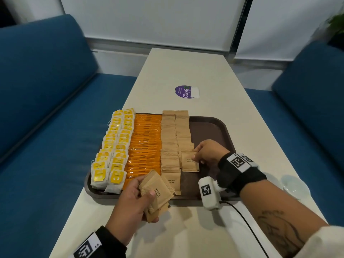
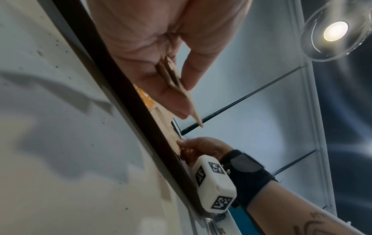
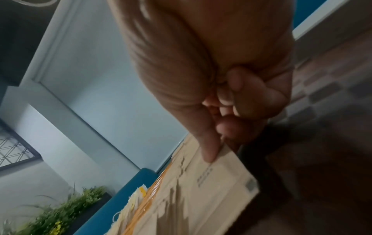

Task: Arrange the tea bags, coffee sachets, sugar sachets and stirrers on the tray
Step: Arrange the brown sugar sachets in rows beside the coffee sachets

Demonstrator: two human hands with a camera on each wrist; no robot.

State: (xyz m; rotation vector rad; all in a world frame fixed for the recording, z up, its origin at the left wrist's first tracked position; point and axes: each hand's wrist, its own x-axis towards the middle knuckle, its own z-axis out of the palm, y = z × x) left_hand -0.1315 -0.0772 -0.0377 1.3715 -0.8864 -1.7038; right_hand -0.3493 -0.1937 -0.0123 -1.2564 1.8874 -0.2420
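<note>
The right hand (image 1: pixel 208 152) pinches a flat brown paper sugar sachet (image 1: pixel 189 161) by its right edge, lying at the near end of the right sugar column on the dark brown plastic tray (image 1: pixel 212 127). The left hand (image 1: pixel 130 203), nearer the body, grips a fanned spare stack of sachets (image 1: pixel 156 194) over the tray's near rim.

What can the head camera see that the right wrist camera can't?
Only the head view shows the left hand holding a bunch of brown sugar sachets, the purple sticker on the table, and the whole brown tray.

Only the right wrist view shows the green plant with yellow flowers.

Both show the right hand pinching one sugar sachet on the tray, plus the orange coffee sachets and yellow tea bags.
</note>
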